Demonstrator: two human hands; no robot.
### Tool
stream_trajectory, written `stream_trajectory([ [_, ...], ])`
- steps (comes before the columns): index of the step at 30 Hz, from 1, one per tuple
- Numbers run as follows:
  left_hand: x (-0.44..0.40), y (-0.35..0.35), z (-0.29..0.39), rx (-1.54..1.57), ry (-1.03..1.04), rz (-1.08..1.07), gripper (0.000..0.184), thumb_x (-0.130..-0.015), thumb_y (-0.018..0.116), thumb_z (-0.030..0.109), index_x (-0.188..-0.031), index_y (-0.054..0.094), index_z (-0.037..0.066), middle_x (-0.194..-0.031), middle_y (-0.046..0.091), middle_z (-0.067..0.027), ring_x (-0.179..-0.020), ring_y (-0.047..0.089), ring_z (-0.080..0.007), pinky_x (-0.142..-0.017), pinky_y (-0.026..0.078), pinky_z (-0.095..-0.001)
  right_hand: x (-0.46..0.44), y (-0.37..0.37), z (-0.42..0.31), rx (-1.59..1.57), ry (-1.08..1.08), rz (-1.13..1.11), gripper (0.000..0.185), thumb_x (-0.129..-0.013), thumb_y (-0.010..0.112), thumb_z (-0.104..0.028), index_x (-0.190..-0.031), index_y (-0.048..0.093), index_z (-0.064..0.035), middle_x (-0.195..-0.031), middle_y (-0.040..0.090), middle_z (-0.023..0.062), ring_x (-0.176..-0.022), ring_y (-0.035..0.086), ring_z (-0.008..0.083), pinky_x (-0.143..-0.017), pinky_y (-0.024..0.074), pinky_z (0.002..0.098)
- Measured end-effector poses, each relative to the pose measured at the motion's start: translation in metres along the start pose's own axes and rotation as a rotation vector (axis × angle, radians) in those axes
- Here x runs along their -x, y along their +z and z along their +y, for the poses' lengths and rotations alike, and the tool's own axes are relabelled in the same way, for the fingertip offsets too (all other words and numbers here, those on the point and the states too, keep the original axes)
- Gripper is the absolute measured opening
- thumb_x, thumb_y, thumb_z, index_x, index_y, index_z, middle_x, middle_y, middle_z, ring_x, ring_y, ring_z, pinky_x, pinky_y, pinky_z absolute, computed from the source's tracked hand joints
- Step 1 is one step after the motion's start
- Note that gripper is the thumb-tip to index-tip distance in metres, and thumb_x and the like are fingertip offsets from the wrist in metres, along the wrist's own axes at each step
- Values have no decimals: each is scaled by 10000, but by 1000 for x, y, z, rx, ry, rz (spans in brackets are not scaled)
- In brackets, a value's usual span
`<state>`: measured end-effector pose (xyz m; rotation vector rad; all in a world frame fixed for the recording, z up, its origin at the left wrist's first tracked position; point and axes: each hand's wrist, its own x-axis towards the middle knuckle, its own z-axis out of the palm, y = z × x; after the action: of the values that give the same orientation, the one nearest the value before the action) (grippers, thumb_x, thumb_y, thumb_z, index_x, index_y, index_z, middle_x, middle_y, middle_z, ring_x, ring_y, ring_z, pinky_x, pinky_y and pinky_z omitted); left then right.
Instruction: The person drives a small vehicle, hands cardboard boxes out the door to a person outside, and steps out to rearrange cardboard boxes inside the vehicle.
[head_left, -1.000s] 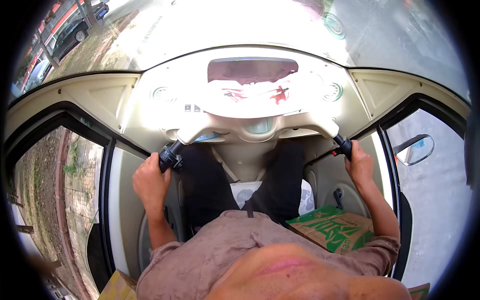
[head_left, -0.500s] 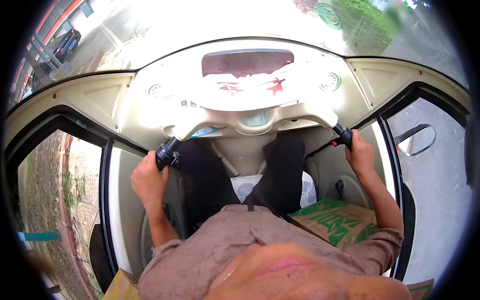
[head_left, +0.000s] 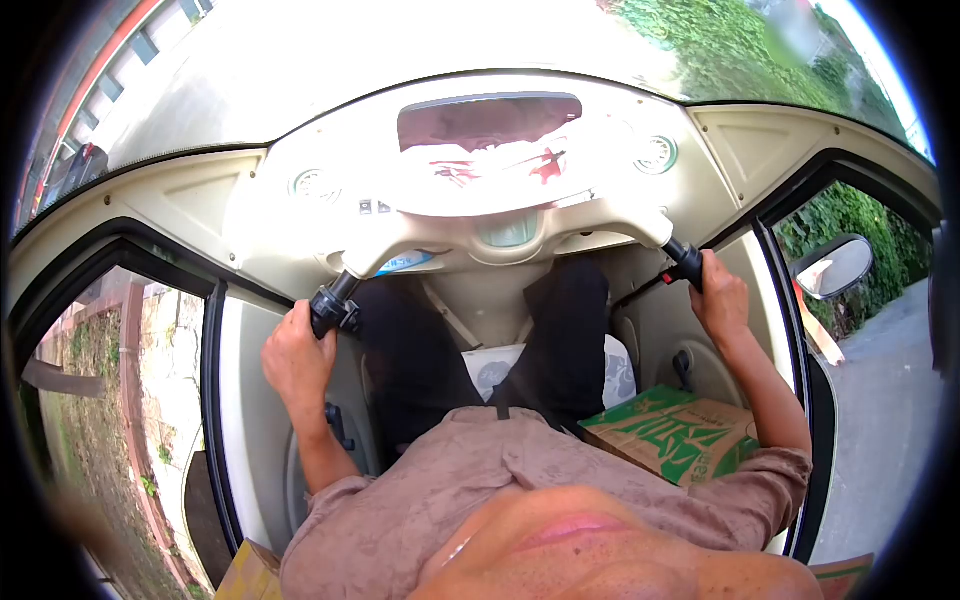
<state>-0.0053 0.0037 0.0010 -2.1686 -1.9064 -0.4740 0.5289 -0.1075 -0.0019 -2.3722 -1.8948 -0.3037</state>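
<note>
Grasps the black cylindrical left handlebar grip (head_left: 324, 312) in the left hand (head_left: 298, 352) and the black cylindrical right handlebar grip (head_left: 690, 265) in the right hand (head_left: 721, 298). Holds both at opposite ends of the cream plastic handlebar (head_left: 575, 228), just below a cream dashboard (head_left: 615, 145). Sits with a green-and-brown cardboard box (head_left: 672, 435) near the right forearm (head_left: 768, 392) and a black-framed side mirror (head_left: 836, 268) outside, to the right.
</note>
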Motion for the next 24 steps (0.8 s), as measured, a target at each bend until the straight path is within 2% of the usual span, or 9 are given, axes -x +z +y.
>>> stream_trajectory([
  [3,0,-2,-3,2,10,-34,281,-732,781,170,-904,579,80,-805,661,-118,-741,656,-365,-626,513,-462,-3,2,2,23,-44,46,410,-742,754,-93,-1065,502,-75,-847,658,161,-699,663,409,-616,534,513],
  [6,-2,1,-3,23,3,13,275,-731,777,162,-902,579,78,-802,661,-122,-735,654,-373,-624,510,-468,1,0,-1,40,-30,41,419,-741,754,-92,-1074,499,-73,-860,660,164,-706,666,408,-622,537,510],
  [9,-4,1,-4,39,-1,-19,268,-732,770,153,-903,579,75,-806,662,-126,-728,652,-379,-622,508,-472,2,3,0,13,36,-28,453,-738,747,-71,-1105,480,-73,-881,660,192,-778,655,431,-669,525,520],
  [24,-6,2,-5,-4,13,8,288,-721,782,171,-909,585,80,-801,665,-121,-711,651,-379,-601,500,-472,6,5,-1,12,65,-52,447,-745,740,-74,-1112,484,-72,-929,666,181,-793,655,423,-684,526,514],
])
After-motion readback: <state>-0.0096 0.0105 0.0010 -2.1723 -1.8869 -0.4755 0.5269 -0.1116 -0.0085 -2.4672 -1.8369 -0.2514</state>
